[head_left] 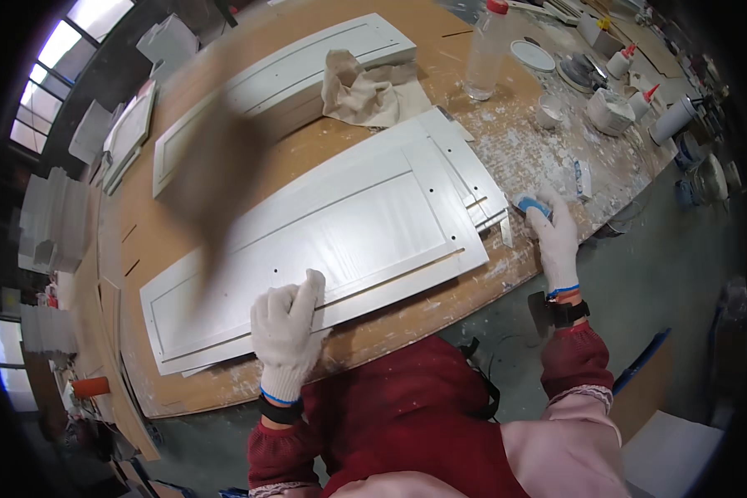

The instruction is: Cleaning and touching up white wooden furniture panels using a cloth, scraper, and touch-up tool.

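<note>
A white cabinet door panel (332, 232) with a recessed centre lies across the table, on top of other white panels that show at its right end. My left hand (286, 336), in a white knit glove, rests at the panel's near edge with its fingers curled and thumb up. Whatever may be inside those fingers is hidden. My right hand (556, 236), gloved too, is just past the panel's right end. Its fingers close on a small blue hand tool (533, 205), whose exact kind I cannot make out.
Farther back lie more white panels (365, 37) with a crumpled beige cloth (365, 91). A clear bottle with a red cap (483, 58), a sander (581, 73), and a white tub (611, 112) stand at right. A brown blur (220, 166) covers part of the left.
</note>
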Available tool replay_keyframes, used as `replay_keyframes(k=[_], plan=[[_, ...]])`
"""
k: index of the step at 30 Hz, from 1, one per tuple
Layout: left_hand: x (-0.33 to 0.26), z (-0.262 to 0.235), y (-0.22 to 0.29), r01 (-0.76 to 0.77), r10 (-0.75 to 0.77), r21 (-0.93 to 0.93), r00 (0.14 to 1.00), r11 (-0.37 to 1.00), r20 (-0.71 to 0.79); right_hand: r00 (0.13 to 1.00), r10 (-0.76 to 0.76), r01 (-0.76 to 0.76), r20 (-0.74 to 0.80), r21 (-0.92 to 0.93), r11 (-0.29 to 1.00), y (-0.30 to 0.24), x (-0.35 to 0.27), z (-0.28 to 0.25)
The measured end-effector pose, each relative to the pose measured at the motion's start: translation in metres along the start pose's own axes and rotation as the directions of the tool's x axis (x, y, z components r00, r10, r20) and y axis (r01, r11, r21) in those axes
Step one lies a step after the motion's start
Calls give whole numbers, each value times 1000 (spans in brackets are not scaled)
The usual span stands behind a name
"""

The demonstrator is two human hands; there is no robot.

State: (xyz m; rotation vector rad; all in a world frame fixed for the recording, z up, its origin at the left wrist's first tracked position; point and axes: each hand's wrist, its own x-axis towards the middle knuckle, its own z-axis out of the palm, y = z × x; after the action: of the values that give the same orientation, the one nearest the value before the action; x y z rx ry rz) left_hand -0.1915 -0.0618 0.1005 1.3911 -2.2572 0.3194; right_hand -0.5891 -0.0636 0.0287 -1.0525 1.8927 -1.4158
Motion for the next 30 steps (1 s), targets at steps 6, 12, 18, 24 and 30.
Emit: replay_keyframes(k=[6,12,18,24,30], plan=[[0,1,-7,15,-17,28,998,999,65,910,-354,399,218,-696,597,-41,38,5],[7,10,4,-3,10,81,996,997,-89,658,-389,749,645,-506,428,-103,111,23],[-1,10,3,37,-30,117,997,992,-67,424,-362,905,830,-370,212,-177,150,162],[-1,3,4,101,-97,98,994,990,-45,179,-259,965,949,-221,-141,-183,161,245],[-1,8,4,55,-55,31,998,998,8,364,-300,907,882,-409,-100,-173,176,250]])
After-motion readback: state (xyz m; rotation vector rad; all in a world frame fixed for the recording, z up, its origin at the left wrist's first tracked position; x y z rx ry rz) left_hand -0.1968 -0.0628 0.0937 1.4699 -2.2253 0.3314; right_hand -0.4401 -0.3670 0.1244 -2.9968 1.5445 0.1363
